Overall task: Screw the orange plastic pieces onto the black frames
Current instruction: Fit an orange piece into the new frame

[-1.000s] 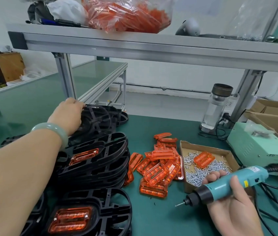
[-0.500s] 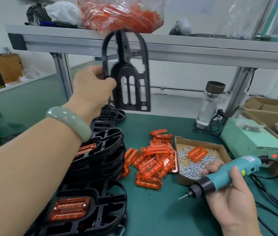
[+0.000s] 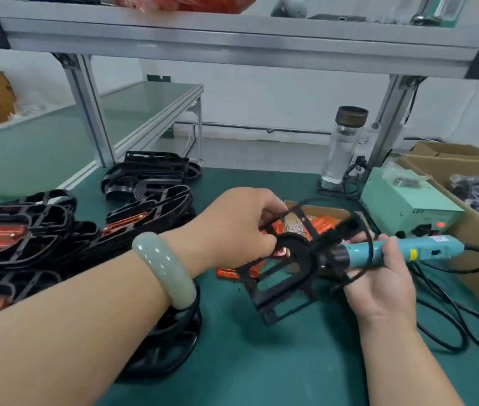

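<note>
Left hand [image 3: 241, 230] clamped on upper-left edge of bare black frame [image 3: 288, 276], held tilted above green mat [image 3: 261, 361], in front of the loose orange pieces [image 3: 320, 225] and cardboard screw box [image 3: 329, 210]; right hand [image 3: 384, 276] wrapped round teal electric screwdriver [image 3: 393, 250], fingertips also touching frame's curved end; driver tip hidden behind frame; stacked frames [image 3: 27, 238] at left, some with orange pieces fitted; jade bangle [image 3: 163, 269] on left wrist.

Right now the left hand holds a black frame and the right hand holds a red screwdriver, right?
Not quite. The head view shows the screwdriver in the right hand is blue, not red. The left hand does hold the black frame.
</note>
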Demonstrator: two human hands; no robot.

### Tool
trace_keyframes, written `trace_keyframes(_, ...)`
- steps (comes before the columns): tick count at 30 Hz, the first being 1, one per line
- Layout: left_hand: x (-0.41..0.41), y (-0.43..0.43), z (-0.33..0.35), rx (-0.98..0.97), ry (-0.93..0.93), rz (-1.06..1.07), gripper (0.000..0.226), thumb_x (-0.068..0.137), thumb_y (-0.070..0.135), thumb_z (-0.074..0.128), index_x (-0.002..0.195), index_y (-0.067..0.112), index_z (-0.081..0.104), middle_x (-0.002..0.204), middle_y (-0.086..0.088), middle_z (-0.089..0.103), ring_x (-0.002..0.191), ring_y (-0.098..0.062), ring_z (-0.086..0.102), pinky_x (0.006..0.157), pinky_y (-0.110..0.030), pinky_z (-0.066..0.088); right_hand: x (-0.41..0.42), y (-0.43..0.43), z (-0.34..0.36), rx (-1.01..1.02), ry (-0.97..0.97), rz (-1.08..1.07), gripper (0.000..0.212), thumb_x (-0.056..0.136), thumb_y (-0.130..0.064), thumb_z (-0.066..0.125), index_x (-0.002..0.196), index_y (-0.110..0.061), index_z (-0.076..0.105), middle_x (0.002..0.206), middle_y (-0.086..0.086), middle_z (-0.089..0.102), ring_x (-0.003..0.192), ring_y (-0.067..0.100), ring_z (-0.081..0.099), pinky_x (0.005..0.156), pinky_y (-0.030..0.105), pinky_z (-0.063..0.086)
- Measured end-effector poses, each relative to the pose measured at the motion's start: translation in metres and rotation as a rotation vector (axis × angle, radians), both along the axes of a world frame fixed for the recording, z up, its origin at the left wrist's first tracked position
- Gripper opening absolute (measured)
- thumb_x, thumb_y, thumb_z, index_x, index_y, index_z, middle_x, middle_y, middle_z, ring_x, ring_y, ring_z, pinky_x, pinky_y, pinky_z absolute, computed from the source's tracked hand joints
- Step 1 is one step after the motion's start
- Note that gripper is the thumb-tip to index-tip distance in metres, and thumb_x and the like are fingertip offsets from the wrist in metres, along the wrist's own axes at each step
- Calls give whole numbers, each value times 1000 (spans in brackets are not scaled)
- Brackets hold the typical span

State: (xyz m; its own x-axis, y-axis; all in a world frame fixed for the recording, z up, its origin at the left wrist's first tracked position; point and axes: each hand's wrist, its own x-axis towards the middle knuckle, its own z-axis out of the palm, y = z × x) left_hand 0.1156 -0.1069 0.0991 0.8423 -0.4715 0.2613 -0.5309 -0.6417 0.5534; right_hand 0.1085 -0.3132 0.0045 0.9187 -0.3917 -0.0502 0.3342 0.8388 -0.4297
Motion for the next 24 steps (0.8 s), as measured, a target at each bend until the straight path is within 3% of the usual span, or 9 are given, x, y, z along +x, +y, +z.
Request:
trace_keyframes(2,-5,-8,-6,160,25,-80,36,72,9,64,105,24,67,77,17,62,68,7,55,70,-6,43,-1,-1,0,-10,12,38,21,101,-30,43,85,-18,49,70,-5,61,64,7,62,79,29,55)
trace_keyframes(5,-7,-16,-17,378,97,-149,38,76,12,62,112,23,65,98,4,68,88,-11,61,81,-28,51,-1,-2,0,39,29,44,20,100,-28,46,85,-16,50,76,-3,60,69,9,61,81,29,53)
trace_keyframes(7,-7,-20,-24,481,140,-174,40,78,14,61,116,22,63,106,2,67,96,-17,61,84,-33,52,0,-2,0,83,26,14,17,101,-24,48,88,-14,50,80,0,58,72,11,58,93,29,48)
trace_keyframes(11,-8,-27,-35,617,156,-180,44,82,11,57,126,18,59,114,-2,65,104,-22,59,88,-32,50,2,-3,-3,73,26,-11,9,101,-22,48,96,-14,48,79,1,59,72,13,58,88,30,49)
trace_keyframes(17,-11,-27,-51,610,163,-107,46,87,3,54,130,20,52,124,-2,58,112,-21,55,90,-29,47,4,-3,-5,44,30,-35,6,101,-20,48,100,-14,45,77,2,60,73,14,57,82,31,51)
trace_keyframes(24,-12,-19,-61,530,142,-42,40,89,7,55,126,24,56,121,2,61,110,-18,56,92,-33,49,3,-2,-7,-11,51,-55,9,102,-20,49,104,-12,46,80,2,60,76,16,58,94,33,47)
